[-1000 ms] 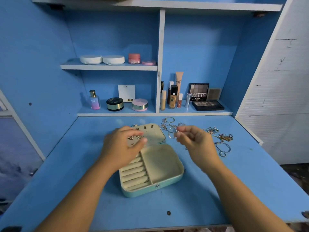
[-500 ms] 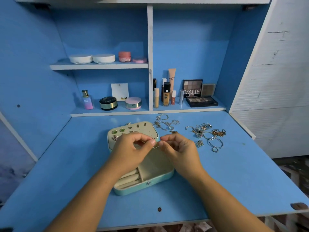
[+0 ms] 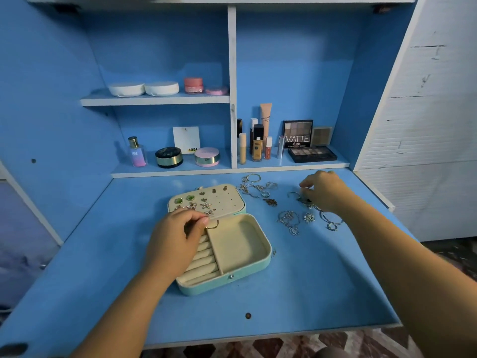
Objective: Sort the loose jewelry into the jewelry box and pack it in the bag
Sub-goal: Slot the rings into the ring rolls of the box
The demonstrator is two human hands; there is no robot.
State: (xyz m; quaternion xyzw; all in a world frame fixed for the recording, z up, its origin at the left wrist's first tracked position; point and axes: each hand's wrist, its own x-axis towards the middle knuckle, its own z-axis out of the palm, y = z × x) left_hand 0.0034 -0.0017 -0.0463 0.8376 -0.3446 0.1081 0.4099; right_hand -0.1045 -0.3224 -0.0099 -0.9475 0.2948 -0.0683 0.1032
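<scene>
"Where the head view looks down on the blue surface [image 3: 309,285], what does the person's left grip [image 3: 175,236] have?"

"A thin gold ring [image 3: 213,225], pinched between thumb and forefinger, with the other fingers curled under. It hangs just over the far end of the ring rolls [image 3: 204,264] in the jewelry box [image 3: 227,281]."

"And how does the box sit?"

"It is open, near the middle of the surface, teal outside and cream inside. Its lid [image 3: 232,192] lies back flat behind it, with earrings [image 3: 205,204] pinned in it: green studs and star shapes among them."

"The right grip [image 3: 326,192]?"

"Well apart from the box, far right, down on the loose jewelry [image 3: 289,220] scattered over the surface. The fingers are curled, their tips among the pieces beside a silver hoop [image 3: 294,194]. Whether they have hold of anything, one cannot tell."

"Behind all that?"

"A low shelf [image 3: 258,169] with bottles, compacts and a palette [image 3: 296,134] marked MATTE."
</scene>
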